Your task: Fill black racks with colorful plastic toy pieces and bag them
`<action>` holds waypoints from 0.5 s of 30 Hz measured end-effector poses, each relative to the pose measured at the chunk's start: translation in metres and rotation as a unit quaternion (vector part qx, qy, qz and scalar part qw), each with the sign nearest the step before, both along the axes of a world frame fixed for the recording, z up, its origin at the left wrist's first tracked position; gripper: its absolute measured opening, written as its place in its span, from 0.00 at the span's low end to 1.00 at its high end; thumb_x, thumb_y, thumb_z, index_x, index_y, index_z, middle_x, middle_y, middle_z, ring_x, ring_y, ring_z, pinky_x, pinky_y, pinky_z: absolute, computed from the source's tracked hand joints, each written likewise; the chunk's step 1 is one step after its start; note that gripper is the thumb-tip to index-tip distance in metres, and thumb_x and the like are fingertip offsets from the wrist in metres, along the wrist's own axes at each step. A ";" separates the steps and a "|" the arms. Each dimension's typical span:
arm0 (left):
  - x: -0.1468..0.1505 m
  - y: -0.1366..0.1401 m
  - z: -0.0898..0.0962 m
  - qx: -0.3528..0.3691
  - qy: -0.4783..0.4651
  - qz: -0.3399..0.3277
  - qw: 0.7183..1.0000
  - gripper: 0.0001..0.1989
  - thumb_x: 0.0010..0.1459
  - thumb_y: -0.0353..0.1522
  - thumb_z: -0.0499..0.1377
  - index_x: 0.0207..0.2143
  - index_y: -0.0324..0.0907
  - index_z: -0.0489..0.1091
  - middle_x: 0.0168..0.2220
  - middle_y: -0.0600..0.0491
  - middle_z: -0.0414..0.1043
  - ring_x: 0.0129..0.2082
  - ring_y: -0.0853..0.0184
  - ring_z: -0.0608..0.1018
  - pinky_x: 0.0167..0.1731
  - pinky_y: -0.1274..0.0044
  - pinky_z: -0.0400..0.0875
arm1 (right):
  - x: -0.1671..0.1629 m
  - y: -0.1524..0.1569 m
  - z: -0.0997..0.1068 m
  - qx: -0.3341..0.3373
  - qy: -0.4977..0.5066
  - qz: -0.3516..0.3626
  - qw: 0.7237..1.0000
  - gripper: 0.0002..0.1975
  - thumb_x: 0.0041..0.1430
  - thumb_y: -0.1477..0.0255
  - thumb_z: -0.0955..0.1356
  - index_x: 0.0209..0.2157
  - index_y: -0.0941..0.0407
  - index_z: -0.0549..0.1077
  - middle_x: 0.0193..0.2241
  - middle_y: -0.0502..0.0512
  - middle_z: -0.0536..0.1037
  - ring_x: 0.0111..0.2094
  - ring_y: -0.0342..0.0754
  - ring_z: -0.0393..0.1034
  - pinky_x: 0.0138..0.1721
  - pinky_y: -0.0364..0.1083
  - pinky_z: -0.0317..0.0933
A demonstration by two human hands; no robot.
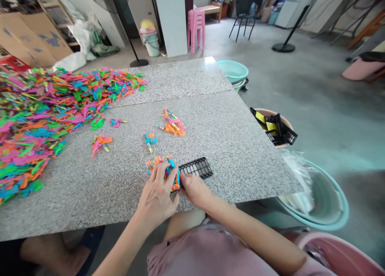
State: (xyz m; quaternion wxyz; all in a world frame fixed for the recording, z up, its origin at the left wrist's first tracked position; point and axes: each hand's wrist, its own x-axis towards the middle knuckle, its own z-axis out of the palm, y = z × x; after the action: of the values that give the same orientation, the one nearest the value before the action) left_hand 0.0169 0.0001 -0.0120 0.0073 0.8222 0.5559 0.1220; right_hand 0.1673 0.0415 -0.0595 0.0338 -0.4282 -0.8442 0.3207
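A flat black plastic grid tray lies near the table's front edge, its left part hidden under my hands and colourful pieces. My left hand reaches over small blue and orange plastic toys, its fingers curled onto them. They look like toy guns with cup-ended darts. My right hand is closed at the tray's near side, its fingertips against the toys; the fingers underneath are hidden. Loose toys, a blue-orange one and a pink-orange cluster, lie beyond my hands.
A large heap of bright plastic toys covers the left of the speckled stone table. Right of the table stand a tub of black baskets, a green basin with plastic bags and a pink tub. Another person's leg shows lower left.
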 end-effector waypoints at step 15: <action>-0.014 0.002 -0.009 -0.006 -0.006 -0.032 0.999 0.18 0.60 0.26 0.53 0.52 0.38 0.69 0.57 0.42 0.69 0.59 0.50 0.67 0.60 0.49 0.60 | 0.002 0.049 -0.003 0.033 -0.010 0.166 0.986 0.21 0.51 0.82 0.67 0.48 0.59 0.70 0.42 0.60 0.77 0.43 0.52 0.73 0.45 0.46 0.65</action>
State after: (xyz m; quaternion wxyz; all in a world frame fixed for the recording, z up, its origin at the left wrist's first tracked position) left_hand 0.0025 0.0022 -0.0212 0.0199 0.8386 0.5301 0.1234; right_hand 0.1692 0.0907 -0.0622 -0.0139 -0.2839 -0.9139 0.2897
